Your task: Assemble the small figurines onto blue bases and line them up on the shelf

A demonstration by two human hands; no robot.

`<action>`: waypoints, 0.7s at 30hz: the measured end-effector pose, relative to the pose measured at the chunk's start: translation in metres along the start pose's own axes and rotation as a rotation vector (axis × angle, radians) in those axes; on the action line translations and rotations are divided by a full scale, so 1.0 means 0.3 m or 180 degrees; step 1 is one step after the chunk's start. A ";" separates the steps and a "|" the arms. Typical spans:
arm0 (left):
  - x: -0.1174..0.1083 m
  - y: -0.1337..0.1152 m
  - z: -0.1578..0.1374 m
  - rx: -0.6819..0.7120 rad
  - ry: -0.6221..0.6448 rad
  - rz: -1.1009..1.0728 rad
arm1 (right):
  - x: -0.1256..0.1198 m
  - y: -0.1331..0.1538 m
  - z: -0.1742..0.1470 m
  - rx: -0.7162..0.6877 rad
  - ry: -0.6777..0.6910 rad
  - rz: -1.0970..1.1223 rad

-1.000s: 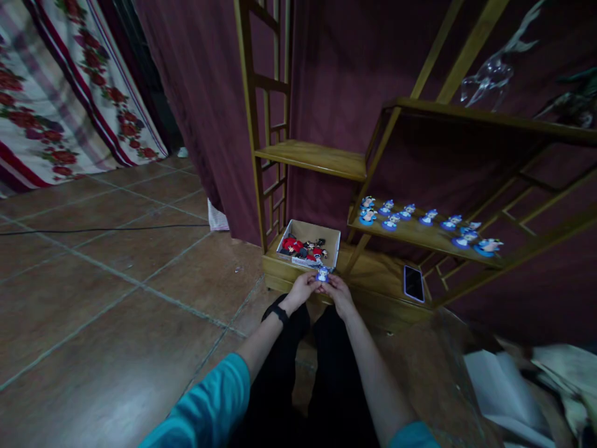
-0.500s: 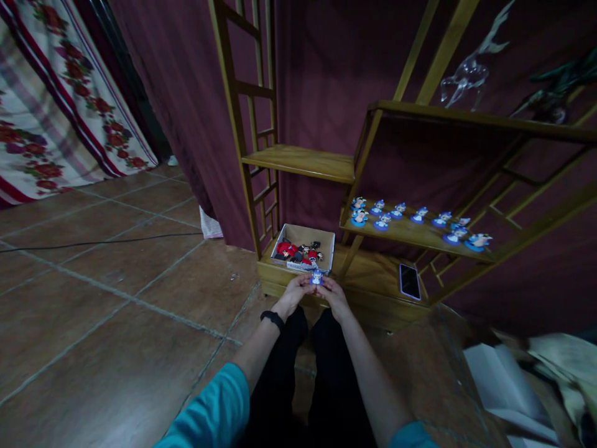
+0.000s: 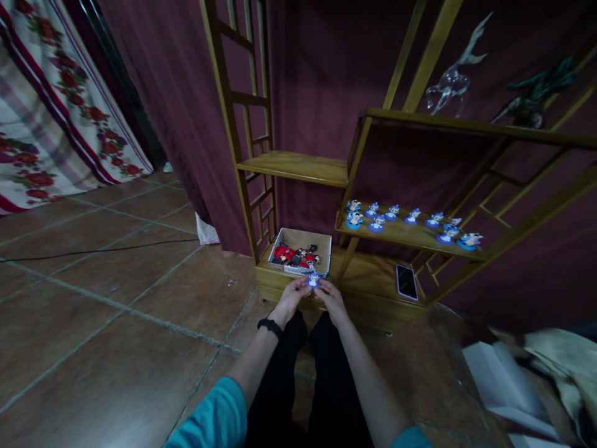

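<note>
A small white-and-purple figurine (image 3: 313, 280) on a round purple base is held between both my hands, just in front of the box's near edge. My left hand (image 3: 295, 296) pinches it from the left, below a black wristband. From the other side, my right hand (image 3: 330, 295) has its fingers closed on the base. Behind them a shallow cardboard box (image 3: 321, 239) holds several red-and-black figurines (image 3: 285, 253). On the shelf to the right stand several similar figurines (image 3: 413, 216) with purple or blue bases.
A wooden display rack (image 3: 298, 167) fills the front, with a phone (image 3: 407, 282) on its lower board. Above stand a clear glass animal figure (image 3: 450, 87) and a dark green ornament (image 3: 536, 93). White boxes (image 3: 504, 379) lie at right; a black cable (image 3: 102, 251) crosses the tiled floor.
The camera view has shifted slightly, so the rack sits a little lower and further left. Both hands keep the figurine in nearly the same place before the box.
</note>
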State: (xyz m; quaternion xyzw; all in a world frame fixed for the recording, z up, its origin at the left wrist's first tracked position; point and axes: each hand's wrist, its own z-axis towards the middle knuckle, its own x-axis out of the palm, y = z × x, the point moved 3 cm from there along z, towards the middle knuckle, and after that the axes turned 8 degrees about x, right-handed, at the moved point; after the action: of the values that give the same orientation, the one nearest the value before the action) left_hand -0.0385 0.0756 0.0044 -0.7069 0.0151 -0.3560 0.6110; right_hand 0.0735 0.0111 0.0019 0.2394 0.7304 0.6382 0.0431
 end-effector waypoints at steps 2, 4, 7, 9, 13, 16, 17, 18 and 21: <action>-0.001 0.000 0.000 -0.0116 -0.0084 -0.0091 | 0.003 0.006 -0.006 -0.0017 -0.0005 -0.0075; -0.003 -0.005 -0.002 -0.0227 -0.0167 -0.0143 | 0.006 0.011 -0.008 -0.0007 -0.0011 -0.0123; -0.005 -0.016 -0.009 -0.0372 -0.0231 -0.0215 | 0.010 0.013 -0.006 0.0001 -0.0022 -0.0166; -0.002 -0.024 -0.014 -0.0429 -0.0198 -0.0291 | 0.012 0.010 -0.002 -0.0011 -0.0040 -0.0197; 0.006 -0.034 -0.019 -0.0452 -0.0142 -0.0424 | 0.017 -0.001 0.007 -0.0047 -0.0095 -0.0204; 0.007 -0.034 -0.017 -0.0472 -0.0140 -0.0496 | 0.019 -0.007 0.010 -0.0086 -0.0117 -0.0169; 0.006 -0.033 -0.016 -0.0487 -0.0150 -0.0531 | 0.019 -0.008 0.010 -0.0104 -0.0127 -0.0148; 0.005 -0.032 -0.015 -0.0506 -0.0171 -0.0572 | 0.018 -0.008 0.010 -0.0120 -0.0136 -0.0126; 0.002 -0.028 -0.012 -0.0605 -0.0240 -0.0719 | 0.017 -0.007 0.010 -0.0148 -0.0172 -0.0060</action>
State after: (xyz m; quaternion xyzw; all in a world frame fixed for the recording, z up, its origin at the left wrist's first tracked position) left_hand -0.0434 0.0745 0.0122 -0.7716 -0.0539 -0.3926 0.4975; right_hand 0.0694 0.0159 0.0007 0.2486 0.7161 0.6479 0.0743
